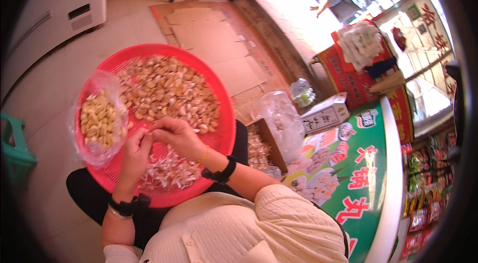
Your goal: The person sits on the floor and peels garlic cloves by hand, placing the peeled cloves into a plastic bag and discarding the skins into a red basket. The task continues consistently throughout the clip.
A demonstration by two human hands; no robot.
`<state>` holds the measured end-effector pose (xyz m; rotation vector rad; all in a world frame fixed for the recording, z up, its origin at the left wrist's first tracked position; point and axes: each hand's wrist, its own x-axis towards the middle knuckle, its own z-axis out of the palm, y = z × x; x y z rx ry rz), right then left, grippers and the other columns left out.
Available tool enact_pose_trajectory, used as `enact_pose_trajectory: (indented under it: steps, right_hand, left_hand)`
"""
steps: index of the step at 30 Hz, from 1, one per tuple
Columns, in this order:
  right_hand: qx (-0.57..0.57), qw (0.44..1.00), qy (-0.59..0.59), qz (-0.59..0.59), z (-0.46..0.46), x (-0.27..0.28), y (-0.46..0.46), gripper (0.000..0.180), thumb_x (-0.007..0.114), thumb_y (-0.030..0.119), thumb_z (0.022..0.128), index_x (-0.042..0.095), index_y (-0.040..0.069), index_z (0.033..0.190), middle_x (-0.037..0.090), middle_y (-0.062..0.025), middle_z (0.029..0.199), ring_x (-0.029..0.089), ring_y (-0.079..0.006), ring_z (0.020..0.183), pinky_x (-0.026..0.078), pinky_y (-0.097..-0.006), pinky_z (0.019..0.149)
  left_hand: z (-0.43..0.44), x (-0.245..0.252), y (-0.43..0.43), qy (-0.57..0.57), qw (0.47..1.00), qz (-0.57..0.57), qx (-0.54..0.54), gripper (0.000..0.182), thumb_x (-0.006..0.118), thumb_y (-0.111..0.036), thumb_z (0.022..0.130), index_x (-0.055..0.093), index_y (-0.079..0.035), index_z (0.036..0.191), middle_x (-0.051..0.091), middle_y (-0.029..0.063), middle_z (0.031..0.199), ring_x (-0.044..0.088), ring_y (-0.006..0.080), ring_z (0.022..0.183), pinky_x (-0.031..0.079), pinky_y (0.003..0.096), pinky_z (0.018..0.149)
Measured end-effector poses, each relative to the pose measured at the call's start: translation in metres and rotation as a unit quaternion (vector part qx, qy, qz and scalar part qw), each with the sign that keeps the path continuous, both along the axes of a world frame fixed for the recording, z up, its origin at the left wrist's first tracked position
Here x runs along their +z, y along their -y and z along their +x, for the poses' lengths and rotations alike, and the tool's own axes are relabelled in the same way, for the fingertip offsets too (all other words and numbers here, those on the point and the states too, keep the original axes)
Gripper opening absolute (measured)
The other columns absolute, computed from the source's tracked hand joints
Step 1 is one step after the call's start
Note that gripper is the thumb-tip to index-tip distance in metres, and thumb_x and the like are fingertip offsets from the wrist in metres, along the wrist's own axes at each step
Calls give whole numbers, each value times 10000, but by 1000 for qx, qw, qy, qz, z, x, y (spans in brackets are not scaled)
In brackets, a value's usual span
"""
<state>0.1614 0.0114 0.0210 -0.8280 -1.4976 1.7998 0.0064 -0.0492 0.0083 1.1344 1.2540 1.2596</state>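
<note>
My left hand (pixel 135 154) and my right hand (pixel 180 137) meet fingertip to fingertip over a round red plastic sieve tray (pixel 228 113) on my lap. Between them they pinch something small, seemingly a garlic clove, almost wholly hidden by the fingers. Unpeeled garlic cloves (pixel 168 87) spread across the far part of the tray. At its left side a clear plastic bag (pixel 121 112) stands open around peeled cloves (pixel 98 119). Papery garlic skins (pixel 173 171) lie heaped on the near side, below my hands.
A cardboard box of garlic skins (pixel 257 147) and a clear plastic bag (pixel 285 125) stand right of my knee. Beyond them is a green printed chest or counter top (pixel 360 196). Flattened cardboard (pixel 209 33) covers the floor ahead. A green plastic stool (pixel 16 147) is at left, a white appliance (pixel 56 5) behind.
</note>
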Motion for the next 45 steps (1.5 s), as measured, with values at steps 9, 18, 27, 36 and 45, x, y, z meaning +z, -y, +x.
enact_pose_trajectory:
  steps: [9, 18, 27, 36, 45]
  right_hand:
    - [-69, 951, 149, 263, 3, 10, 9, 88, 580, 38, 913, 584, 2, 992, 628, -68, 813, 617, -111, 770, 500, -271, 666]
    - [-91, 949, 148, 262, -2, 18, 15, 100, 604, 50, 898, 516, 8, 919, 613, -90, 729, 627, -162, 650, 490, -284, 574]
    - [-52, 928, 143, 340, -4, 19, 20, 98, 616, 46, 873, 524, 15, 890, 580, -129, 719, 620, -256, 647, 475, -345, 566]
    - [-125, 963, 164, 174, 0, 10, 17, 70, 621, 81, 916, 581, 24, 918, 576, -10, 708, 515, -58, 628, 424, -222, 548]
    - [-85, 992, 53, -72, 8, 9, 5, 167, 562, 181, 971, 603, 47, 881, 578, 13, 708, 469, -30, 577, 361, -175, 514]
  left_hand:
    - [5, 7, 5, 45, 998, -27, -29, 205, 508, -224, 1001, 557, -68, 878, 424, -74, 628, 363, 10, 536, 269, 178, 472]
    - [0, 8, 4, 58, 998, -21, -28, 234, 499, -235, 1005, 563, -61, 863, 437, -66, 636, 370, 17, 549, 284, 189, 487]
    - [-2, 10, 1, 166, 984, -66, 14, 215, 497, -263, 1002, 571, -118, 860, 462, -77, 668, 386, 6, 555, 282, 174, 477]
    - [-3, 3, 3, 90, 995, -44, 16, 160, 604, -186, 947, 595, -55, 855, 497, -70, 666, 422, 10, 579, 332, 189, 499]
    - [-2, 4, 2, 113, 991, -47, -50, 132, 514, -100, 976, 605, -15, 931, 539, -42, 709, 468, 26, 632, 382, 201, 553]
